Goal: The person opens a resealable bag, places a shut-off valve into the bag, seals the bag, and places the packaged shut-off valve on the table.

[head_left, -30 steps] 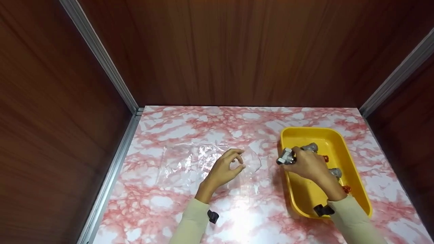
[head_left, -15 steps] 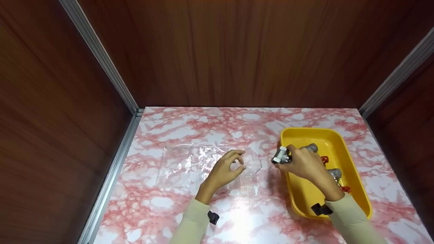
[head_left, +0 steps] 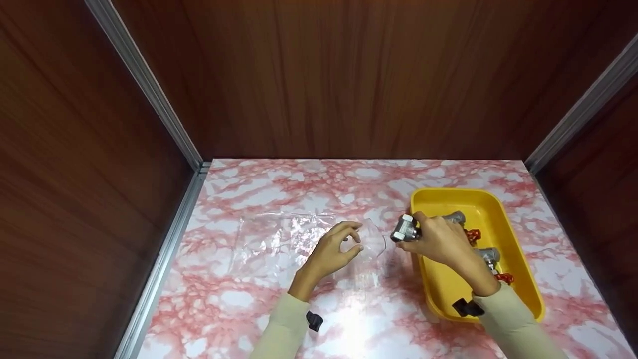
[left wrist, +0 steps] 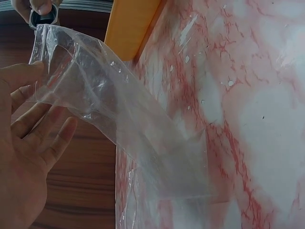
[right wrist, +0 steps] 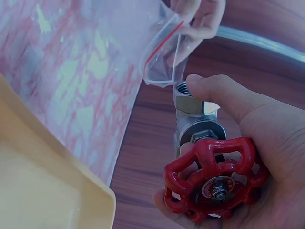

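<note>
My left hand (head_left: 326,254) holds the mouth of a clear plastic zip bag (left wrist: 95,86) between thumb and fingers, and the bag's mouth stands parted. The rest of the bag trails down to the table; in the right wrist view a red line runs along the bag's mouth (right wrist: 164,52). My right hand (head_left: 443,242) grips a metal gate valve (head_left: 403,229) with a red handwheel (right wrist: 217,179) turned toward the palm. The valve's threaded end (right wrist: 183,88) is close to the bag's mouth, just left of the yellow tray's edge.
A yellow tray (head_left: 429,294) stands on the right, under my right forearm. More grey valves (head_left: 491,255) with red handwheels (head_left: 504,278) lie in it. The table (head_left: 239,184) has a red and white marbled top, with wood-grain panels (head_left: 319,99) around it.
My right hand has moved left with the gate valve, from over the tray past its left edge toward the bag. My left hand has barely moved.
</note>
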{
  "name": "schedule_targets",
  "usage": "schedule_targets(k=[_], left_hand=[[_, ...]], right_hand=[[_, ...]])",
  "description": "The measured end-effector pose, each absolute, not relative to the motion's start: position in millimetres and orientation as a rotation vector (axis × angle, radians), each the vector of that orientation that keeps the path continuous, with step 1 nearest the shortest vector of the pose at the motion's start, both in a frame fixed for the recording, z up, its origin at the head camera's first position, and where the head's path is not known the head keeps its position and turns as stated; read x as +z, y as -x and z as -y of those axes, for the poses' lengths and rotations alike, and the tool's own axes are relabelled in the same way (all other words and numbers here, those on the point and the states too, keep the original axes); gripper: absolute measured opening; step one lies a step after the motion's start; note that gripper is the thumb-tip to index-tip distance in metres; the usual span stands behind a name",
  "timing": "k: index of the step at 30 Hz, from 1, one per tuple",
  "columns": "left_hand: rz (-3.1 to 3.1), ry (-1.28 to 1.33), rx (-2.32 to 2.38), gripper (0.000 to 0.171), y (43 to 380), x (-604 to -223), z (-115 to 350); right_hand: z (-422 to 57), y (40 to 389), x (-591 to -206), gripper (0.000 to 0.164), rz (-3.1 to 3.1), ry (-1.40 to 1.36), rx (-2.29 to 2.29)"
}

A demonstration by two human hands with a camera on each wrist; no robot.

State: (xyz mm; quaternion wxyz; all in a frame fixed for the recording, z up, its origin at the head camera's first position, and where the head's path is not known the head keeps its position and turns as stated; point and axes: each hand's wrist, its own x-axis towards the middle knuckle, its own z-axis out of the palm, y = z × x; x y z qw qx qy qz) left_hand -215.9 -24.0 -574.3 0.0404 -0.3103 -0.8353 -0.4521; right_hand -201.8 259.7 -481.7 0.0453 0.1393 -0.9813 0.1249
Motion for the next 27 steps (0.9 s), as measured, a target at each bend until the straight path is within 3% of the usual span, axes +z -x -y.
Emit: schedule_targets(k=[27], left_hand=[[2.503, 0.961, -1.365, 0.011, 220.4, -572.7, 18.7]], right_hand=[[-221.8, 208.0, -482.7, 0.071, 3.004, -0.569, 0.448]])
